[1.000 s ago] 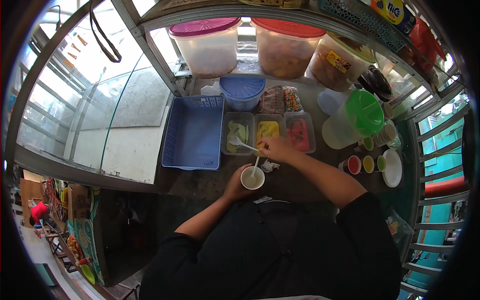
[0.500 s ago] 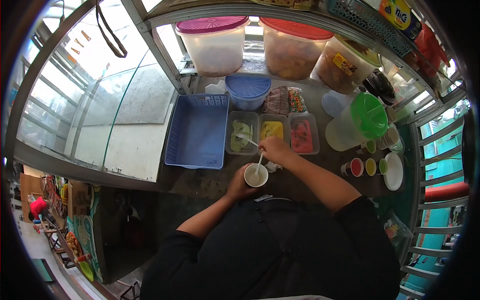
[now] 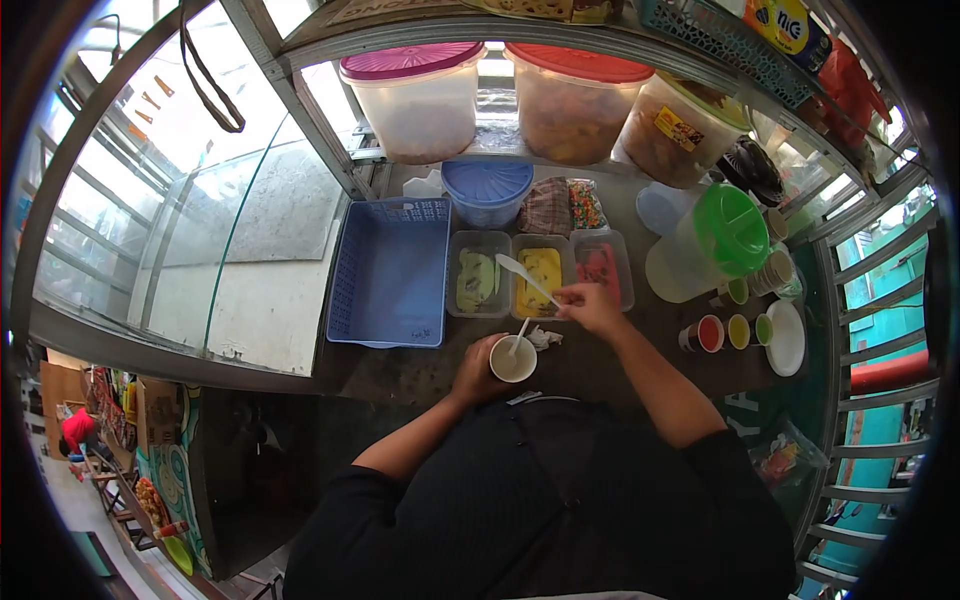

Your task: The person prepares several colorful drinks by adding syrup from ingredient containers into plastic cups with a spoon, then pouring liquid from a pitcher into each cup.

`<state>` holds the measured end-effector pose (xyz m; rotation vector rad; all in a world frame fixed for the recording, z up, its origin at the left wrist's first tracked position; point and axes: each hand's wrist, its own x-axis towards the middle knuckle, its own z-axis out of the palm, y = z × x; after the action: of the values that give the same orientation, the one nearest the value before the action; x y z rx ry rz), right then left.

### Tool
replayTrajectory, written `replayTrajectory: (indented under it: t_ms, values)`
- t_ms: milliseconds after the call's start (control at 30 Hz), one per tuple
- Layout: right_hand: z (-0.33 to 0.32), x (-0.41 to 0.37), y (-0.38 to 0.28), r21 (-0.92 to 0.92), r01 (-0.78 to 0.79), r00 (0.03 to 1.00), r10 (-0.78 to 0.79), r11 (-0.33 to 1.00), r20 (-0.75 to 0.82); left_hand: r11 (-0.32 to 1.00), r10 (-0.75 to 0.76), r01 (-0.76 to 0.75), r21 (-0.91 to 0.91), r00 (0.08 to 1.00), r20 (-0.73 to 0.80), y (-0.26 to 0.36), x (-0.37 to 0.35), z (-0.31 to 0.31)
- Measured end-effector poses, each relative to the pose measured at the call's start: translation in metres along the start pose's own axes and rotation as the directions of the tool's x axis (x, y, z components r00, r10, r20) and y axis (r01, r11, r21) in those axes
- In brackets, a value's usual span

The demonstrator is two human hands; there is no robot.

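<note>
My left hand [image 3: 476,371] is wrapped round a white paper cup [image 3: 513,358], tilted toward me. A small white spoon [image 3: 521,334] stands in the cup, and pale contents lie at the bottom. In my right hand [image 3: 592,306] is the handle of a longer white plastic spoon [image 3: 527,277], its head over the container of yellow paste [image 3: 541,285]. Left of that sits a container of green paste [image 3: 476,277]; to the right is one of red paste [image 3: 597,266]. A crumpled white tissue [image 3: 544,338] lies beside the cup.
An open blue basket [image 3: 388,270] stands left of the containers. Behind are a blue-lidded tub [image 3: 487,192] and a bag of colourful sprinkles [image 3: 586,204]. To the right stand a green-lidded pitcher [image 3: 725,235], small coloured cups [image 3: 708,335] and a white plate [image 3: 785,338].
My right hand has moved right and slightly down, carrying the longer spoon from the green container to above the yellow one. My left hand still holds the cup in nearly the same place.
</note>
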<state>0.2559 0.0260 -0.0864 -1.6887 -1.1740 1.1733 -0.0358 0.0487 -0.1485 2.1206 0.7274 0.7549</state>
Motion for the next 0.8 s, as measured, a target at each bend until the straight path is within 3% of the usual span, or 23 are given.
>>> replayTrajectory:
  t_ms: [67,267,367,467,567,800]
  values:
    - [-0.021,-0.011,0.017,0.193,-0.165,0.985,0.152,0.967,0.077,1.000,0.008,-0.008,0.009,1.000,-0.018,-0.006,-0.001,0.003]
    - [-0.049,-0.034,0.029,0.217,-0.250,0.967,0.254,0.944,0.011,1.000,-0.001,0.001,0.002,1.000,0.025,0.004,0.003,0.001]
    - [-0.051,-0.033,0.017,0.040,-0.228,0.967,0.231,0.973,-0.107,1.000,-0.009,0.009,0.023,0.999,0.031,0.004,0.003,0.000]
    - [-0.044,-0.030,0.002,-0.231,-0.198,0.947,0.125,0.953,-0.297,1.000,0.001,-0.002,0.017,1.000,0.013,0.006,0.005,-0.001]
    - [-0.039,-0.022,-0.001,-0.498,-0.036,0.899,-0.190,0.867,-0.395,1.000,-0.009,0.009,0.017,0.999,0.038,0.010,0.005,-0.004]
    - [-0.033,-0.015,-0.001,-0.617,0.047,0.830,-0.374,0.786,-0.414,0.999,-0.012,0.010,0.034,0.999,0.045,0.009,0.005,-0.004]
